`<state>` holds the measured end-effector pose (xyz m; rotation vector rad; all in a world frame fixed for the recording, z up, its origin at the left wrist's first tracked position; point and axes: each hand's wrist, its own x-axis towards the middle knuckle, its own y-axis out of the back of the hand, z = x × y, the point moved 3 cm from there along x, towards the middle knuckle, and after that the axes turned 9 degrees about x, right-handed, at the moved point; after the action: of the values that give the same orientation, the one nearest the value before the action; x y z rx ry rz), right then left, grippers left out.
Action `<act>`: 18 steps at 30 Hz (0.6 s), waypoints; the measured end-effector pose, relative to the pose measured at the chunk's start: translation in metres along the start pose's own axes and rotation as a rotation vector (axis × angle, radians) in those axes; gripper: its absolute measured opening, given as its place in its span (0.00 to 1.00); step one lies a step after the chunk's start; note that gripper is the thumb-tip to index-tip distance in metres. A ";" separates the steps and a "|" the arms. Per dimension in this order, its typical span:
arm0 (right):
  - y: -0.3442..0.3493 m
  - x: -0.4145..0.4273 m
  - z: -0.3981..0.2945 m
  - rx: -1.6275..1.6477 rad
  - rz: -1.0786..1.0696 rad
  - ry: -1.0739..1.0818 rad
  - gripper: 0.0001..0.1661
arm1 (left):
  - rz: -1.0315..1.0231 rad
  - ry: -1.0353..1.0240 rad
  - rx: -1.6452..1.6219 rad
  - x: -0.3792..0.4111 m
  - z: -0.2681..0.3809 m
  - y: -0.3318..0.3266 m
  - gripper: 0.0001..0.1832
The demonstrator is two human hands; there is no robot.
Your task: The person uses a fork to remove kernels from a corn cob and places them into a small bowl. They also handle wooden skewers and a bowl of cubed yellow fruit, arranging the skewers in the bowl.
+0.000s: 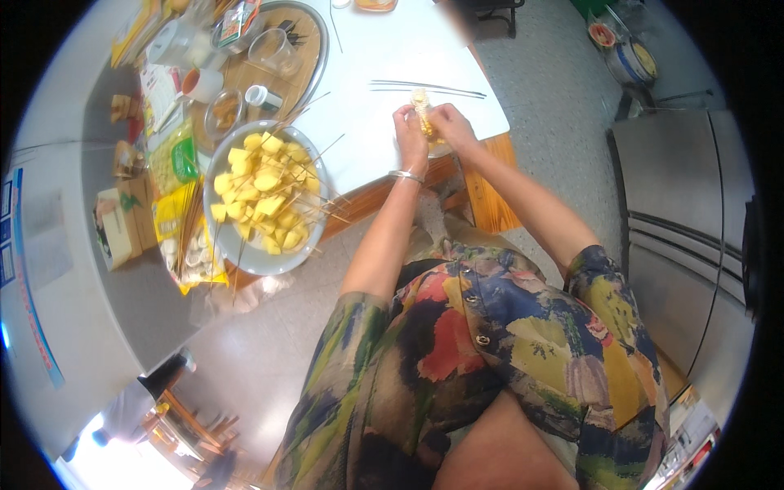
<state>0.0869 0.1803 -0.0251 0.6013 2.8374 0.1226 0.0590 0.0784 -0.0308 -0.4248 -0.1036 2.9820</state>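
My left hand [411, 131] is closed around one side of a partly stripped corn cob [421, 110], which stands roughly upright over the table's near edge. On the cob's other side, my right hand [452, 125] has its fingers against the lower part, where yellow kernels show. Below both hands sits a clear bowl [438, 147], mostly hidden, with something yellow in it. Thin dark skewers [429, 87] lie on the white table just beyond the cob. To the left, a large pale basin [215, 202] holds yellow potato chunks [266, 190], many with thin sticks in them.
A round wooden tray [306, 24] at the back left carries a clear plastic cup [269, 50], a small white jar [263, 97] and other containers. Bags of food [174, 159] crowd the table's left side. A steel refrigerator [674, 184] stands at the right.
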 end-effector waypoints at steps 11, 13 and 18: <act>-0.015 -0.003 -0.019 -0.275 0.095 0.005 0.15 | 0.039 -0.106 0.162 -0.003 -0.004 -0.002 0.12; -0.012 -0.001 -0.015 -0.185 0.068 -0.020 0.16 | 0.033 -0.047 0.115 -0.008 0.004 -0.002 0.11; -0.013 0.004 0.008 0.406 -0.026 -0.221 0.20 | 0.012 -0.047 -0.181 0.002 0.004 0.008 0.14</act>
<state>0.0803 0.1707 -0.0355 0.6105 2.6623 -0.5043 0.0548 0.0710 -0.0285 -0.3755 -0.3794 3.0060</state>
